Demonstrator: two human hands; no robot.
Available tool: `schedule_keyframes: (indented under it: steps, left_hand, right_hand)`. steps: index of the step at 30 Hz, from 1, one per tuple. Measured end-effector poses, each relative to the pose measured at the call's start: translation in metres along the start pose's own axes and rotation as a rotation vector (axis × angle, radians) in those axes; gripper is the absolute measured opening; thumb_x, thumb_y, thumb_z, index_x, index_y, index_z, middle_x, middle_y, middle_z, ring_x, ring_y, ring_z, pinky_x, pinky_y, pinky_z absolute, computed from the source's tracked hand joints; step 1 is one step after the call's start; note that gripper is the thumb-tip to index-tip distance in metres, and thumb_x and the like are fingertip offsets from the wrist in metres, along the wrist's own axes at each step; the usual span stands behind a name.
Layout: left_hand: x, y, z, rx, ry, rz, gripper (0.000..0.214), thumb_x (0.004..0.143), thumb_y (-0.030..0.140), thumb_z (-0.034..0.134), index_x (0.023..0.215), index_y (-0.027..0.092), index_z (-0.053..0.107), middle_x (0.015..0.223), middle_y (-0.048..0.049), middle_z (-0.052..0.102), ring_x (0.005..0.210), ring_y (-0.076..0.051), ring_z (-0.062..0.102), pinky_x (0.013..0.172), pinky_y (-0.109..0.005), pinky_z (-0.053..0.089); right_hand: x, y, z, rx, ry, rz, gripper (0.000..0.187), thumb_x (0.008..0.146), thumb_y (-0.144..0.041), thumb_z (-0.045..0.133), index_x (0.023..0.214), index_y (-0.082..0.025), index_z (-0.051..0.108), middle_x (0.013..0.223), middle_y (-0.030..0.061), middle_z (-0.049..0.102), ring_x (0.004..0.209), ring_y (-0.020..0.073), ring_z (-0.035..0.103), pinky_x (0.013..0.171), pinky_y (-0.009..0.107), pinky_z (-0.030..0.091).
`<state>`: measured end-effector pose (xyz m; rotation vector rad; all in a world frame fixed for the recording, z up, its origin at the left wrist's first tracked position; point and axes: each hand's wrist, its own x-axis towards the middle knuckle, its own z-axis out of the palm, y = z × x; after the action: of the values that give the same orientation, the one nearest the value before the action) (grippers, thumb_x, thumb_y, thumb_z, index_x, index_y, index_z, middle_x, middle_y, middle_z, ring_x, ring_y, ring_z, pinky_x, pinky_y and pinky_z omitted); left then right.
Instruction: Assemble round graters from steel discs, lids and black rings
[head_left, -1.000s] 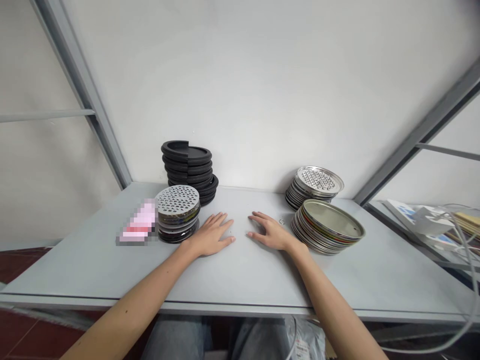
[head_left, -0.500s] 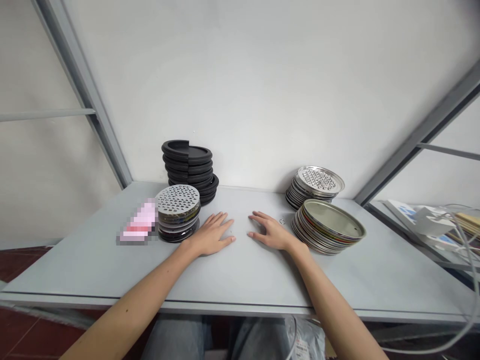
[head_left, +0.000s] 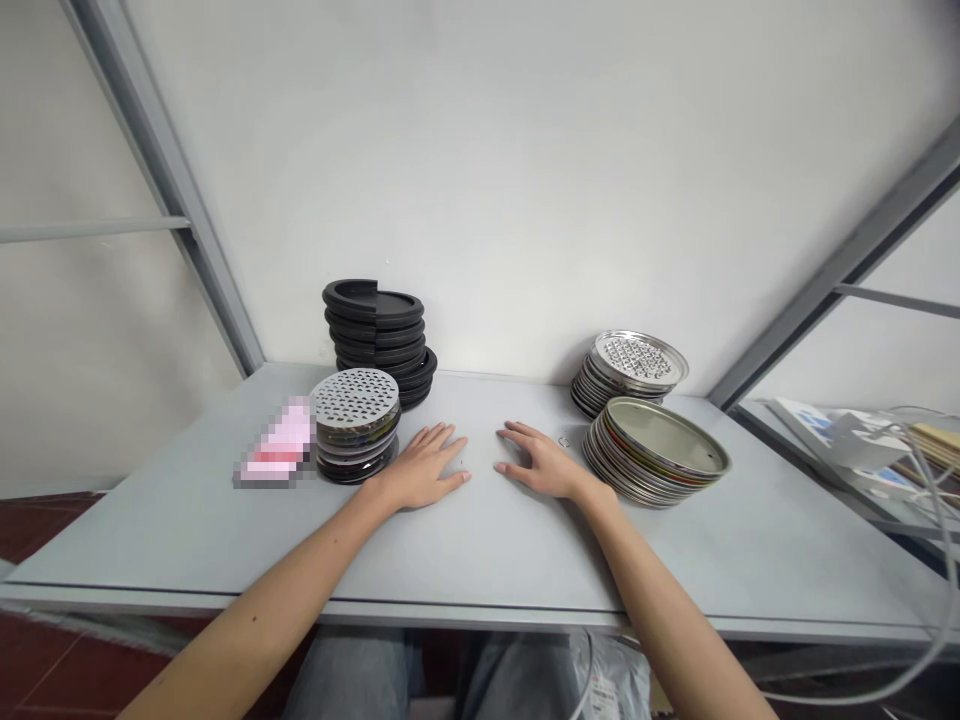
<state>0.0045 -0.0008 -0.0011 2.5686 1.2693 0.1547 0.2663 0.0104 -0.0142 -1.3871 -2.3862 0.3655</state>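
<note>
My left hand point(head_left: 421, 468) lies flat on the grey table point(head_left: 480, 560), fingers apart and holding nothing. Just left of it stands a stack of round discs point(head_left: 355, 398), the top one pale with many holes. My right hand point(head_left: 544, 460) rests on the table too, open, its fingers stretched toward the left. A small metal ring point(head_left: 564, 441) lies near its knuckles. To its right leans a stack of round metal lids point(head_left: 664, 437), the top one olive-coloured inside. Behind that is a stack of shiny metal discs point(head_left: 639, 358) with raised holes on top.
Black round trays with a cut-out point(head_left: 375, 325) are stacked by the wall at back left. A blurred-out pink item point(head_left: 281, 440) lies at the left. On the right, a lower shelf holds a white box point(head_left: 866, 440), and a white cable point(head_left: 946, 560) hangs down.
</note>
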Motion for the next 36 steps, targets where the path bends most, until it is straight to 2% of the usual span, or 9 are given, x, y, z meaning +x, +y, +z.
schedule_keyframes:
  steps: [36]
  left_hand:
    - [-0.0004, -0.0001, 0.0001, -0.023, -0.001, -0.002, 0.066, 0.092, 0.060, 0.032, 0.146, 0.022, 0.028, 0.156, -0.0095, 0.014, 0.144, -0.026, 0.009, 0.115, -0.039, 0.010]
  right_hand:
    - [-0.0007, -0.0029, -0.0017, 0.013, -0.010, 0.018, 0.069, 0.079, -0.055, 0.058, 0.135, -0.016, 0.048, 0.145, 0.0160, 0.040, 0.135, 0.0298, 0.035, 0.111, 0.046, 0.029]
